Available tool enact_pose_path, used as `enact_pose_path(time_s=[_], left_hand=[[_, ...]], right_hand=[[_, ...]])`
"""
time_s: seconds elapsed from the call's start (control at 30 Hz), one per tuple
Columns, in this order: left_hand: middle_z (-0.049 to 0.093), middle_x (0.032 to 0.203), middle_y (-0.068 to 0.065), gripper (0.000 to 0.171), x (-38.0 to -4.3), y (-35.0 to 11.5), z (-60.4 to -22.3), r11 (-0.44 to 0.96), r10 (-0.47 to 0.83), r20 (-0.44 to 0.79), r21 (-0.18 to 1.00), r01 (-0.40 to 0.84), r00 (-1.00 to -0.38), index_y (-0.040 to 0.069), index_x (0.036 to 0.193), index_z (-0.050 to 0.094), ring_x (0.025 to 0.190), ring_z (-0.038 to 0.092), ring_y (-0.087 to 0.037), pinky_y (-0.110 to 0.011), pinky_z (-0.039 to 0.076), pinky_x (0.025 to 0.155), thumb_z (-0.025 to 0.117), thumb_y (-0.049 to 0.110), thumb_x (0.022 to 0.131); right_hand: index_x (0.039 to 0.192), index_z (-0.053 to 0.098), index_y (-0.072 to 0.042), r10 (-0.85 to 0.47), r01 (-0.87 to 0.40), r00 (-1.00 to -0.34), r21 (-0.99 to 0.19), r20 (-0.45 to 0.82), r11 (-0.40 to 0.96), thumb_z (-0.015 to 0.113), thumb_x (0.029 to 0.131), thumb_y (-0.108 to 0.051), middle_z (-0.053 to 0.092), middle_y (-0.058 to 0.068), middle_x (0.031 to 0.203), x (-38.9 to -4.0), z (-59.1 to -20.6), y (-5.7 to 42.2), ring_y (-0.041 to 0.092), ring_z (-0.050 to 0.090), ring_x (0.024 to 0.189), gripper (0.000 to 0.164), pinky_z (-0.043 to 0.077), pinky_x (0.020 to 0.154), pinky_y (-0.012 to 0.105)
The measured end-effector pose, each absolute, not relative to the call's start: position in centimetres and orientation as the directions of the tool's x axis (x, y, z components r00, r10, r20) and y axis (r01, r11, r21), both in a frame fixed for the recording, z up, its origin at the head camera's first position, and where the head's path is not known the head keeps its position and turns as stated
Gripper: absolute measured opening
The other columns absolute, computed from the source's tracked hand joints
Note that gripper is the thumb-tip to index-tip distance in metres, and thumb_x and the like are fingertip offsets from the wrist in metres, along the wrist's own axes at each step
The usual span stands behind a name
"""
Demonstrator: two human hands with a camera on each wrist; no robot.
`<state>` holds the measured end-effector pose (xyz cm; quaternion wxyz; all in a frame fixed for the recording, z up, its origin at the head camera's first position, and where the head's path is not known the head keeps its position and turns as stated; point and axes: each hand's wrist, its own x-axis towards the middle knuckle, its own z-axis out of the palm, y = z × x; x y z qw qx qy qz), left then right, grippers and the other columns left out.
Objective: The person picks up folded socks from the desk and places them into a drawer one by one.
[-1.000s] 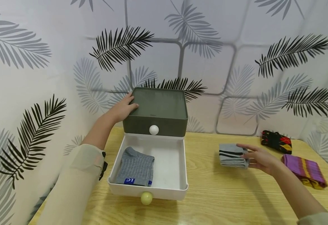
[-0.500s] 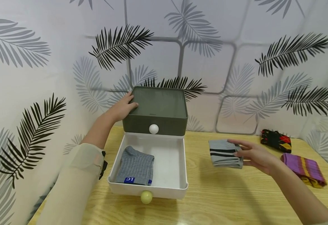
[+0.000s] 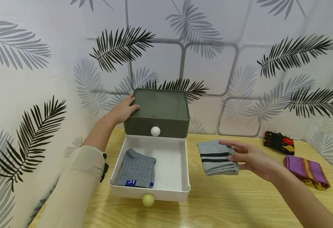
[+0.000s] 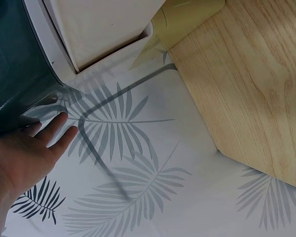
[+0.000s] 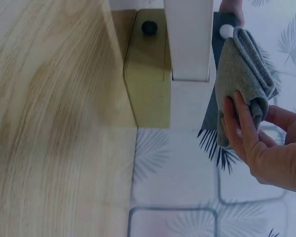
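Observation:
My left hand [image 3: 123, 110] rests on the left edge of the dark green top section [image 3: 160, 104] of a small drawer unit, thumb over the rim. In the left wrist view its fingers lie fairly straight along the side. Below, the white drawer [image 3: 172, 167] is pulled out, with a folded grey ribbed sock [image 3: 139, 169] with a blue LC mark in its left half. To the right of this drawer, my right hand [image 3: 253, 160] pinches a folded grey sock [image 3: 216, 164] with two black stripes, held above the table. Its thumb and fingers grip the near-right side.
A purple and yellow striped folded sock [image 3: 307, 169] and a black, red and yellow argyle one [image 3: 278, 142] lie at the table's right. A yellow lower drawer [image 5: 148, 98] shows under the white one. Leaf-patterned covering [image 3: 206, 63] stands behind the wooden table [image 3: 226, 202].
My right hand has carried the striped grey sock up and leftward, closer to the white drawer. My left hand stays on the green top.

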<state>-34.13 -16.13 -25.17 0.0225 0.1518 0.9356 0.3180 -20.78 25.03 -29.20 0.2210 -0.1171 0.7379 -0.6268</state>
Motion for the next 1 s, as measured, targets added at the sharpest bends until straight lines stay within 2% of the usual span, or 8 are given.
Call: enact_pose_path(time_s=[0.07,0.13,0.27,0.33,0.53,0.77,1.0], left_hand=[[-0.004,0.152,-0.015,0.06,-34.1,-16.1,-25.2,0.751,0.299,0.056,0.602,0.271,-0.953,-0.004,0.146,0.01,0.137,-0.002,-0.03,-0.047,0.007,0.108,0.031,0.03,0.101],[-0.004,0.152,-0.015,0.06,-34.2,-16.2,-25.3,0.752,0.301,0.054,0.6,0.272,-0.952,-0.004,0.146,0.01,0.137,-0.003,-0.03,-0.047,0.007,0.108,0.031,0.03,0.101],[-0.005,0.152,-0.015,0.061,-34.1,-16.3,-25.2,0.747,0.304,0.054,0.606,0.273,-0.951,-0.004,0.146,0.009,0.137,-0.003,-0.03,-0.048,0.006,0.108,0.032,0.03,0.1],[-0.006,0.152,-0.015,0.062,-34.1,-16.3,-25.2,0.744,0.305,0.054,0.61,0.273,-0.951,-0.004,0.146,0.008,0.137,-0.004,-0.03,-0.048,0.006,0.108,0.032,0.03,0.1],[-0.006,0.152,-0.015,0.061,-34.1,-16.2,-25.2,0.745,0.303,0.051,0.61,0.27,-0.952,-0.004,0.146,0.008,0.137,-0.004,-0.03,-0.048,0.006,0.108,0.032,0.03,0.1],[-0.005,0.152,-0.015,0.061,-34.3,-16.2,-25.3,0.75,0.3,0.054,0.603,0.27,-0.952,-0.004,0.146,0.009,0.137,-0.003,-0.029,-0.047,0.006,0.108,0.032,0.03,0.1],[-0.006,0.152,-0.014,0.062,-34.5,-16.3,-25.4,0.741,0.303,0.052,0.615,0.269,-0.952,-0.003,0.146,0.008,0.137,-0.004,-0.029,-0.048,0.006,0.108,0.032,0.031,0.1]], right_hand=[[0.143,0.037,-0.015,-0.451,0.097,-0.876,-0.978,-0.173,0.187,0.058,0.091,-0.011,0.004,0.022,0.149,-20.4,-28.9,24.4,0.018,0.042,0.113,0.057,0.049,0.08,0.034],[0.143,0.037,-0.014,-0.462,0.081,-0.873,-0.981,-0.156,0.177,0.059,0.09,-0.01,0.008,0.022,0.148,-20.1,-28.8,23.8,0.018,0.046,0.111,0.057,0.049,0.079,0.034],[0.142,0.037,-0.011,-0.479,0.08,-0.867,-0.987,-0.139,0.141,0.06,0.089,-0.007,0.03,0.02,0.139,-19.6,-28.3,22.3,0.021,0.053,0.106,0.058,0.049,0.081,0.039],[0.142,0.038,-0.009,-0.493,0.08,-0.86,-0.989,-0.132,0.125,0.06,0.089,-0.007,0.036,0.02,0.134,-19.3,-28.1,21.5,0.023,0.053,0.107,0.058,0.049,0.082,0.041],[0.141,0.039,-0.006,-0.522,0.072,-0.843,-0.989,-0.131,0.132,0.063,0.087,-0.007,0.033,0.02,0.136,-18.9,-27.6,18.7,0.025,0.051,0.108,0.059,0.049,0.081,0.04],[0.139,0.041,-0.006,-0.484,0.032,-0.867,-0.984,-0.116,0.177,0.061,0.086,-0.003,0.042,0.018,0.129,-19.1,-28.3,15.5,0.024,0.056,0.1,0.057,0.051,0.078,0.04],[0.135,0.046,-0.004,-0.459,-0.111,-0.888,-0.962,-0.016,0.249,0.058,0.087,0.002,0.044,0.021,0.127,-19.4,-29.8,12.3,0.027,0.059,0.098,0.05,0.053,0.072,0.037]])
